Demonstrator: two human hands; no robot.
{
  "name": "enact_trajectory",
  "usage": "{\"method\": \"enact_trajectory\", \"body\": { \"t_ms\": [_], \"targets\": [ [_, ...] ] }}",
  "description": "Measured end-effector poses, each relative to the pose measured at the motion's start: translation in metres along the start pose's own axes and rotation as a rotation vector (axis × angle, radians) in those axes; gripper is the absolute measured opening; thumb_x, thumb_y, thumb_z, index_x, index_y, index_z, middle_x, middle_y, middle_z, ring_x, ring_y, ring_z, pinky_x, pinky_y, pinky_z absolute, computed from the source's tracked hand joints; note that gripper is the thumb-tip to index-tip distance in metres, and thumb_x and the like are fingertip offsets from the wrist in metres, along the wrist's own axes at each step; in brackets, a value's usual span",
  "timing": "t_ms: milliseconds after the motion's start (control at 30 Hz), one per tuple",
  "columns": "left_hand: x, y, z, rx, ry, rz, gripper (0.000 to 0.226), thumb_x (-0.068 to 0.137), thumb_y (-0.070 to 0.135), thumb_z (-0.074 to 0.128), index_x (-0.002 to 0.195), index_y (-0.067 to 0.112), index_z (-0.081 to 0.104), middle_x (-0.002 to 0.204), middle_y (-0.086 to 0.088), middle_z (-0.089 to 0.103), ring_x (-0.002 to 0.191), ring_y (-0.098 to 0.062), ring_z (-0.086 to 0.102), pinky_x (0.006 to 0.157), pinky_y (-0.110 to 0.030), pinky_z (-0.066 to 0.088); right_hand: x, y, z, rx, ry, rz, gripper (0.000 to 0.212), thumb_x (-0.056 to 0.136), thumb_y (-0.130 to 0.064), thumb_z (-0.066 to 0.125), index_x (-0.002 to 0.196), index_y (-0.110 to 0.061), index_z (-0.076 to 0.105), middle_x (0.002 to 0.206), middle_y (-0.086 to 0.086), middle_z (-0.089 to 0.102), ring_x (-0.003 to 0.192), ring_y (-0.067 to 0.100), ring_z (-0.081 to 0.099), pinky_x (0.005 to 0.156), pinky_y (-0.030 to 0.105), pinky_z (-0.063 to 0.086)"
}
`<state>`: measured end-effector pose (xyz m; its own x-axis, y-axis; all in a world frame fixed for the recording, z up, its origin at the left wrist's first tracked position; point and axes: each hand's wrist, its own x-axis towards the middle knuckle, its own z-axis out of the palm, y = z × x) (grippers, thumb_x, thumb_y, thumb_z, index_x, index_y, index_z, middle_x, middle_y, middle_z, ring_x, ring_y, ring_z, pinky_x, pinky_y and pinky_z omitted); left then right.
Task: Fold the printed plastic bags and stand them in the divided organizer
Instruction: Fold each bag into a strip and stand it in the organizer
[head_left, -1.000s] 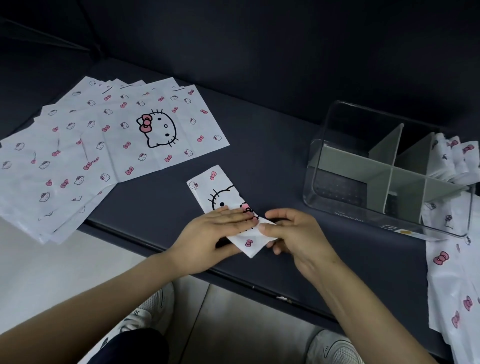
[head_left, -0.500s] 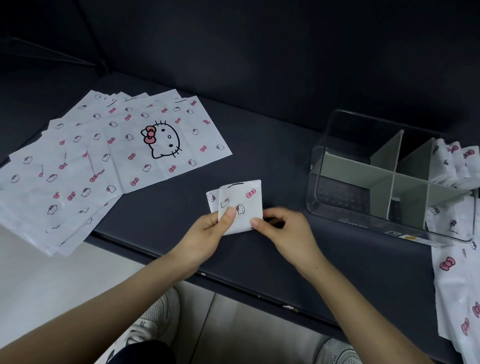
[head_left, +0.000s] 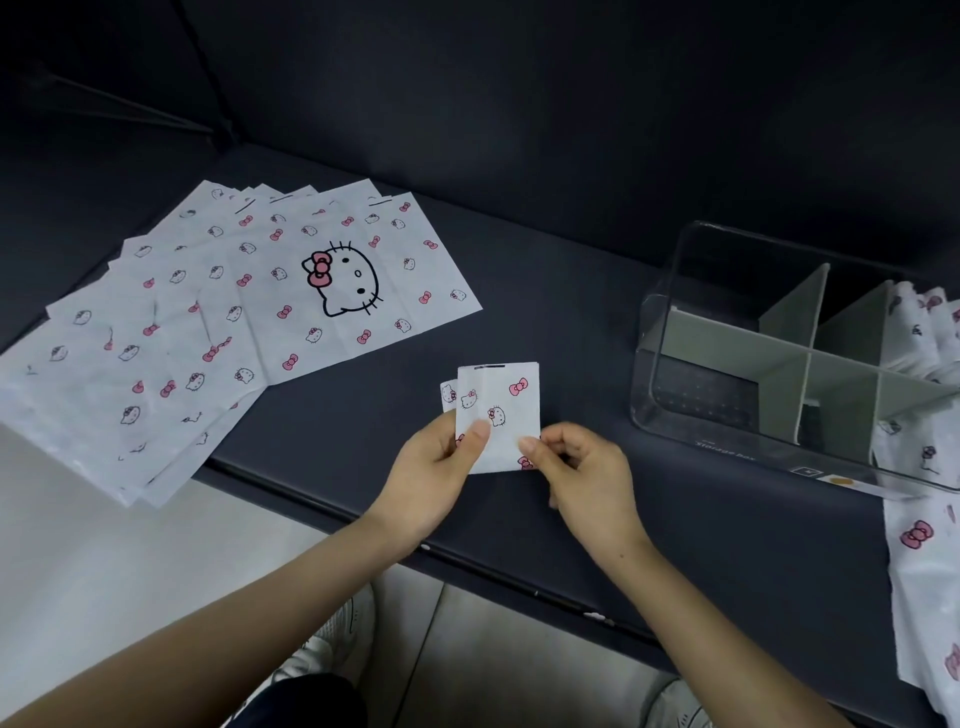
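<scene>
On the dark surface (head_left: 571, 322), the fanned stack of flat bags (head_left: 234, 322) lies at your left, overhanging the near edge, and the clear divided organizer (head_left: 670, 395) stands well apart at your right (other printed bags (head_left: 917, 332) at its right end). Between them, the folded bag (head_left: 501, 400) is held upright. Your left hand (head_left: 431, 478) pinches its lower left edge under the thumb, and your right hand (head_left: 587, 478) pinches its lower right corner, remaining fingers curled.

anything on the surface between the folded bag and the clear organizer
Nothing: in the head view only bare dark surface separates the folded bag from the organizer.
</scene>
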<state>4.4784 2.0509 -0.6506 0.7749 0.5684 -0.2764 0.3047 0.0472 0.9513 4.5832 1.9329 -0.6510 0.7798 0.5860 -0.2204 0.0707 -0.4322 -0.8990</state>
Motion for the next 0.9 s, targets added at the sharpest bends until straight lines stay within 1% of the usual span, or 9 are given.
{"method": "enact_trajectory", "body": {
  "t_ms": [100, 200, 300, 400, 500, 567, 700, 800, 900],
  "targets": [
    [-0.005, -0.003, 0.002, 0.170, 0.055, 0.078, 0.020, 0.099, 0.023, 0.050, 0.115, 0.020, 0.063, 0.092, 0.014, 0.068, 0.080, -0.004, 0.060, 0.069, -0.008, 0.042, 0.003, 0.001, 0.001, -0.112, -0.012, -0.003, 0.014, 0.086, -0.025, 0.070, 0.072, -0.023, 0.069, 0.070, -0.015, 0.070, 0.068, 0.002, 0.066, 0.065, 0.024, 0.048],
    [-0.010, -0.007, -0.004, 0.336, 0.195, 0.149, 0.013, 0.094, 0.021, 0.058, 0.105, 0.027, 0.057, 0.069, 0.007, 0.064, 0.067, -0.011, 0.055, 0.059, -0.012, 0.038, 0.005, -0.001, 0.001, -0.206, -0.016, -0.004, 0.014, 0.085, -0.027, 0.070, 0.073, -0.022, 0.070, 0.068, -0.015, 0.070, 0.069, 0.000, 0.065, 0.070, 0.023, 0.050],
    [-0.009, -0.015, -0.017, 0.471, 0.289, 0.190, 0.026, 0.089, 0.018, 0.067, 0.111, 0.025, 0.054, 0.064, 0.011, 0.064, 0.077, -0.006, 0.057, 0.072, -0.016, 0.037, 0.006, -0.002, 0.001, -0.262, -0.023, 0.007, 0.013, 0.085, -0.028, 0.070, 0.073, -0.023, 0.070, 0.068, -0.016, 0.069, 0.069, -0.001, 0.064, 0.068, 0.022, 0.049],
    [-0.007, -0.025, -0.023, 0.603, 0.265, 0.310, 0.034, 0.081, 0.021, 0.067, 0.114, 0.020, 0.059, 0.064, 0.015, 0.059, 0.068, -0.008, 0.056, 0.083, -0.031, 0.042, 0.007, -0.005, 0.001, -0.326, -0.041, 0.010, 0.015, 0.086, -0.030, 0.069, 0.072, -0.024, 0.069, 0.068, -0.016, 0.068, 0.069, 0.000, 0.063, 0.066, 0.021, 0.047],
    [-0.003, -0.029, -0.023, 0.779, 0.278, 0.433, 0.039, 0.074, 0.033, 0.054, 0.111, 0.024, 0.058, 0.078, 0.009, 0.056, 0.073, -0.015, 0.054, 0.079, -0.038, 0.043, 0.008, -0.009, 0.001, -0.378, -0.059, 0.016, 0.016, 0.086, -0.031, 0.067, 0.073, -0.024, 0.069, 0.068, -0.014, 0.068, 0.070, 0.005, 0.062, 0.067, 0.024, 0.046],
    [0.002, -0.027, -0.026, 0.861, 0.268, 0.528, 0.042, 0.072, 0.029, 0.051, 0.111, 0.020, 0.063, 0.099, -0.002, 0.060, 0.092, -0.023, 0.054, 0.091, -0.041, 0.038, 0.009, -0.011, 0.001, -0.413, -0.071, 0.019, 0.017, 0.087, -0.032, 0.066, 0.072, -0.024, 0.068, 0.068, -0.012, 0.068, 0.070, 0.007, 0.062, 0.067, 0.026, 0.046],
    [0.016, -0.018, -0.027, 0.973, 0.042, 0.707, 0.045, 0.084, 0.017, 0.042, 0.123, 0.010, 0.063, 0.139, -0.010, 0.052, 0.133, -0.028, 0.041, 0.117, -0.043, 0.018, 0.009, -0.015, 0.001, -0.444, -0.093, 0.032, 0.020, 0.087, -0.034, 0.065, 0.071, -0.022, 0.068, 0.068, -0.008, 0.069, 0.069, 0.009, 0.062, 0.067, 0.027, 0.046],
    [0.026, -0.024, -0.022, 1.137, -0.086, 0.685, 0.049, 0.103, 0.030, 0.023, 0.141, 0.008, 0.045, 0.150, -0.008, 0.038, 0.141, -0.027, 0.030, 0.118, -0.039, 0.013, 0.010, -0.018, 0.000, -0.461, -0.120, 0.038, 0.018, 0.088, -0.034, 0.065, 0.076, -0.022, 0.070, 0.072, -0.010, 0.070, 0.071, 0.007, 0.064, 0.068, 0.025, 0.047],
    [0.028, -0.036, -0.017, 1.236, -0.099, 0.615, 0.058, 0.105, 0.037, 0.008, 0.145, 0.007, 0.036, 0.153, -0.007, 0.032, 0.142, -0.025, 0.029, 0.116, -0.037, 0.013, 0.006, -0.016, 0.003, -0.496, -0.064, 0.038, 0.011, 0.088, -0.031, 0.066, 0.090, -0.020, 0.068, 0.083, -0.011, 0.069, 0.078, 0.008, 0.063, 0.069, 0.024, 0.044]
  ]
}}
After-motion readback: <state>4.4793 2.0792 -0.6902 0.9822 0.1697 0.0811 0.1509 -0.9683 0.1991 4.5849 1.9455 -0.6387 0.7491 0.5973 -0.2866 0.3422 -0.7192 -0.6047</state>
